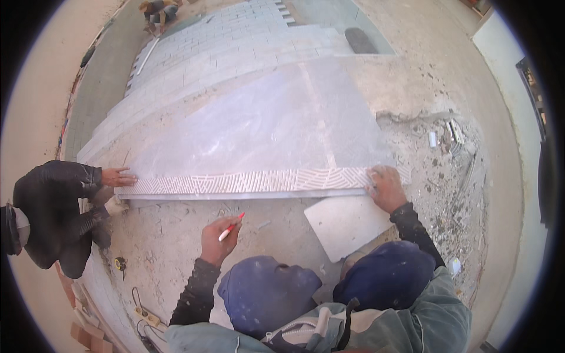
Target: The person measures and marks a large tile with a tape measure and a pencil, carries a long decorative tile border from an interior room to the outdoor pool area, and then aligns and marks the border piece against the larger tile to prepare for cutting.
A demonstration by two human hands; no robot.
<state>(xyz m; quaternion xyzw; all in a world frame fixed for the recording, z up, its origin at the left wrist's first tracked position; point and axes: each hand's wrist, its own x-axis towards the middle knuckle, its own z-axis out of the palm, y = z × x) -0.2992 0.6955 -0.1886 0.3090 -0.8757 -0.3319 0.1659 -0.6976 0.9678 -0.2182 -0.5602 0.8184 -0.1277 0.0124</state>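
A red-and-white marker [230, 232] is gripped in my left hand [220, 240], its red tip pointing away from me over the dusty floor. My right hand [386, 188] holds the right end of a long, narrow strip [247, 182] with a white ridged pattern, its fingers curled over the top. That strip lies along the near edge of a large grey slab [265, 123]. At the strip's left end rests the hand [119, 176] of a crouching co-worker in dark clothes [56, 200].
A pale square board [344, 226] lies before my knees. Rubble [441, 170] covers the right side. A tape measure [120, 263] and a power socket strip with cables [147, 316] lie at left. Beyond the slab, another person [159, 13] crouches by laid tiles [235, 41].
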